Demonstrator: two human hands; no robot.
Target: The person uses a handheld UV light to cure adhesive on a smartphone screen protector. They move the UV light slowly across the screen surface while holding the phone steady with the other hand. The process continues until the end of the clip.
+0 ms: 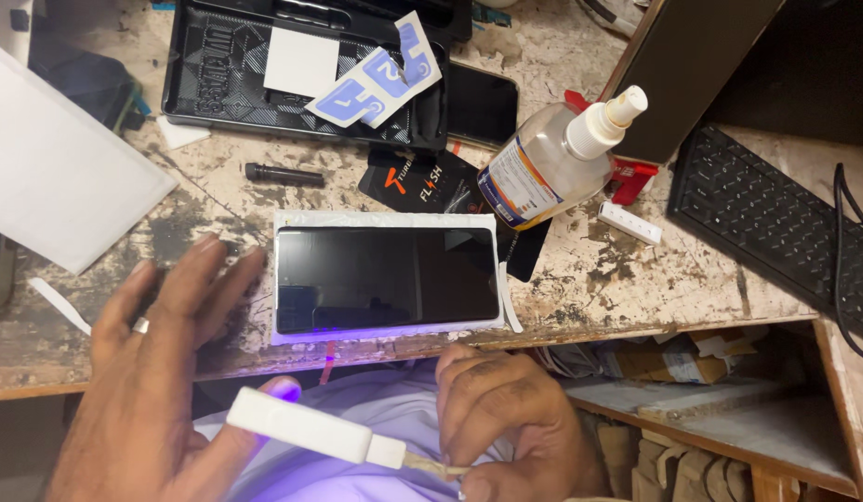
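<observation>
White lamp stick (299, 428) rests across the open left hand (152, 372); right hand (506, 418) pinches its cord at four o'clock; phone (387, 277) lies at twelve.

Small white UV lamp (299, 429), oblong, lying slantwise below the near edge of the desk (636, 288), violet glow at its far end, braided cord at its near end. Dark-screened phone (387, 279) flat on the desk, just beyond that edge.
</observation>
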